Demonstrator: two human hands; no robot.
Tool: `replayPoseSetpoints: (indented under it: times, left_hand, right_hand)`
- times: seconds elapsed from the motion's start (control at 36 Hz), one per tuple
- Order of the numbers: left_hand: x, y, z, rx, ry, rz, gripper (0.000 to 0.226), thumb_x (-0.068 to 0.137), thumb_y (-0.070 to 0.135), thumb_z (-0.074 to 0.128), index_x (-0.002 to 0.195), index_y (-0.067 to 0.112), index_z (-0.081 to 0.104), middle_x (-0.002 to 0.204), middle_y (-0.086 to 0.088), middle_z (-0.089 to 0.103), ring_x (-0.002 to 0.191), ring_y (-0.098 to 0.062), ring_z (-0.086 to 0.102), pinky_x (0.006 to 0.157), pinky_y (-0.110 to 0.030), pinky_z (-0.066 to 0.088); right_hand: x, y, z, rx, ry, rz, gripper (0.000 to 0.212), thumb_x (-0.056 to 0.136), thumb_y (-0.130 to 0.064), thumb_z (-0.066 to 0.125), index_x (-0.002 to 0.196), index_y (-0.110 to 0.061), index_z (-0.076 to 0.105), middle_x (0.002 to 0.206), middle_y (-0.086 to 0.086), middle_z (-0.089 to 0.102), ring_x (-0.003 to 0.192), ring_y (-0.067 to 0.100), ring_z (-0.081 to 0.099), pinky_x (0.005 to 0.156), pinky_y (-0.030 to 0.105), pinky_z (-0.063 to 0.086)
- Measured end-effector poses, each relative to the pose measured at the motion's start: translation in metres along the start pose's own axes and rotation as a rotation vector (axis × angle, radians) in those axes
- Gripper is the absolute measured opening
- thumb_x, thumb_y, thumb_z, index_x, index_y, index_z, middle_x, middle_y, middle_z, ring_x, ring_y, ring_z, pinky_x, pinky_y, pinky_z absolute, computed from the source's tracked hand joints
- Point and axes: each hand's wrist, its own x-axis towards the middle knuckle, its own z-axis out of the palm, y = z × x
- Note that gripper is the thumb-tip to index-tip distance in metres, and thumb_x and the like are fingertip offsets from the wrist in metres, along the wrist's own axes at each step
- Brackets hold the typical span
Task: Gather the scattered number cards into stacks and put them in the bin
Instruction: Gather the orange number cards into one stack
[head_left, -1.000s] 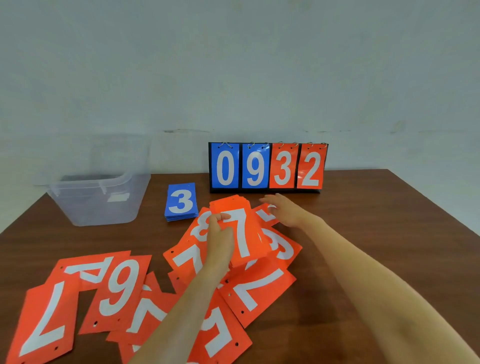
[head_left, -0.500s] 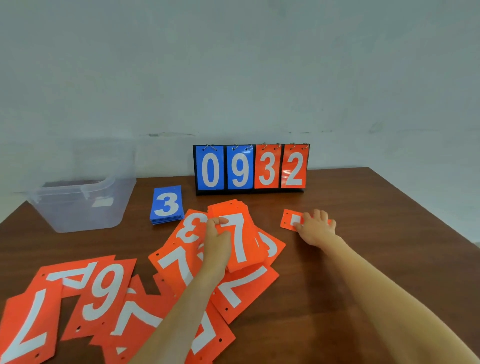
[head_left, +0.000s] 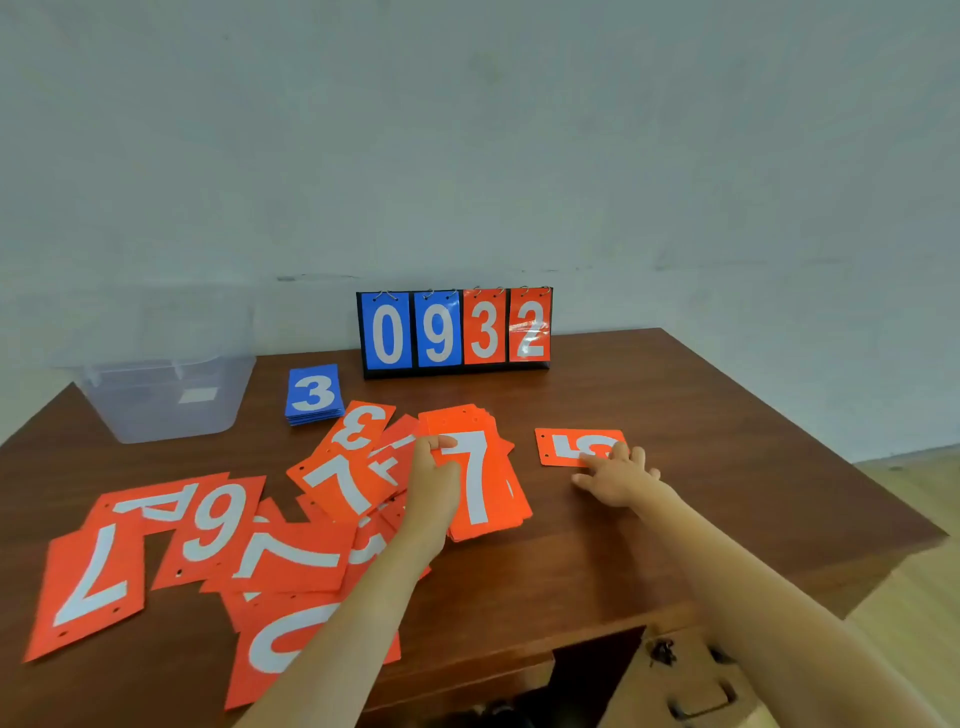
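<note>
My left hand (head_left: 434, 480) grips a stack of orange number cards (head_left: 480, 475) with a 7 on top, held just above the table's middle. My right hand (head_left: 618, 475) lies with straight fingers on the near edge of a single orange 5 card (head_left: 574, 446) lying flat to the right. Several loose orange cards (head_left: 208, 535) are scattered over the table's left and front. A neat blue stack (head_left: 313, 393) topped by a 3 sits behind them. The clear plastic bin (head_left: 166, 395) stands at the far left with nothing seen inside.
A flip scoreboard (head_left: 454, 332) reading 0932 stands at the back against the wall. The brown table (head_left: 701, 426) ends close on the right and front; a drawer with a key (head_left: 662, 652) shows below the front edge.
My right hand slid the 5 card out of the pile to the right and now rests on it. The left hand kept its hold on the 7 stack.
</note>
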Motion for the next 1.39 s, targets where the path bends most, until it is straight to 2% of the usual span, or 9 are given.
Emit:
replayPoseSetpoints:
  times: [0.14,0.39,0.5,0.61,0.72,0.86,0.97,1.17,1.39]
  left_hand:
    - [-0.009,-0.01,-0.003,0.043,-0.023,0.033,0.032,0.095,0.003,0.035,0.11,0.029,0.045,0.112,0.002,0.04,0.096,-0.02,0.052,0.078,-0.035,0.053]
    - [-0.01,-0.026,-0.007,0.066,-0.005,0.024,0.03,0.094,0.003,0.037,0.11,0.027,0.046,0.116,0.001,0.041,0.103,-0.022,0.05,0.074,-0.032,0.051]
    - [-0.012,-0.033,-0.01,0.076,0.0,0.013,0.03,0.095,0.004,0.037,0.111,0.028,0.045,0.121,0.0,0.04,0.109,-0.024,0.049,0.081,-0.035,0.053]
    - [-0.015,-0.038,-0.014,0.099,-0.004,0.01,0.03,0.096,0.004,0.037,0.11,0.029,0.045,0.122,0.001,0.038,0.105,-0.021,0.047,0.069,-0.028,0.05]
    - [-0.017,-0.041,-0.018,0.12,0.004,-0.007,0.031,0.096,0.004,0.037,0.109,0.031,0.046,0.137,-0.004,0.038,0.114,-0.026,0.048,0.08,-0.034,0.053]
    - [-0.024,-0.04,-0.019,0.102,-0.013,-0.028,0.031,0.096,0.004,0.037,0.108,0.031,0.045,0.136,-0.006,0.04,0.112,-0.027,0.051,0.081,-0.037,0.054]
    - [-0.027,-0.038,-0.02,0.102,-0.009,-0.022,0.031,0.096,0.003,0.037,0.111,0.03,0.045,0.136,-0.004,0.038,0.111,-0.025,0.049,0.071,-0.028,0.052]
    - [-0.026,-0.037,-0.024,0.014,-0.004,-0.009,0.028,0.097,0.007,0.037,0.112,0.029,0.044,0.121,-0.003,0.047,0.1,-0.025,0.057,0.064,-0.028,0.053]
    - [-0.019,-0.035,-0.03,-0.104,-0.001,0.018,0.021,0.094,0.021,0.054,0.111,0.029,0.044,0.116,0.001,0.05,0.102,-0.022,0.058,0.076,-0.033,0.055]
  right_hand:
    - [-0.019,-0.007,0.025,-0.011,0.125,-0.049,0.068,0.095,-0.058,0.028,0.149,-0.016,0.021,0.158,0.007,0.005,0.146,0.029,-0.005,0.115,0.054,0.002]
    - [-0.07,-0.04,0.051,-0.078,0.149,-0.105,0.057,0.1,-0.042,0.027,0.141,-0.003,0.031,0.149,0.015,0.032,0.14,0.031,0.023,0.113,0.047,0.017]
    - [-0.056,-0.031,0.026,0.03,0.231,-0.099,0.047,0.094,-0.032,0.049,0.132,-0.006,0.039,0.136,0.013,0.044,0.127,0.03,0.037,0.101,0.038,0.036]
    - [-0.038,-0.016,0.007,0.148,0.081,0.004,0.07,0.079,-0.035,0.072,0.132,-0.006,0.037,0.136,0.013,0.042,0.128,0.031,0.036,0.103,0.041,0.039]
    - [-0.029,-0.006,0.007,0.183,0.034,0.094,0.086,0.07,-0.051,0.076,0.136,-0.009,0.039,0.138,0.012,0.04,0.131,0.031,0.033,0.103,0.04,0.036]
    - [-0.032,-0.006,0.014,0.25,0.104,0.077,0.048,0.076,-0.036,0.072,0.113,-0.012,0.054,0.126,0.011,0.05,0.119,0.029,0.045,0.085,0.035,0.042]
    - [-0.042,-0.008,0.012,0.597,0.302,-0.002,0.011,0.09,-0.015,0.05,0.099,-0.01,0.054,0.109,0.011,0.06,0.096,0.028,0.056,0.072,0.031,0.042]
    - [-0.064,-0.039,0.004,1.135,0.266,-0.097,0.014,0.093,-0.017,0.054,0.104,-0.009,0.059,0.103,0.007,0.063,0.09,0.02,0.058,0.071,0.031,0.047]
    - [-0.068,-0.09,0.027,0.995,0.177,-0.205,0.02,0.085,-0.021,0.066,0.07,-0.016,0.054,0.084,0.002,0.063,0.08,0.017,0.058,0.068,0.03,0.047]
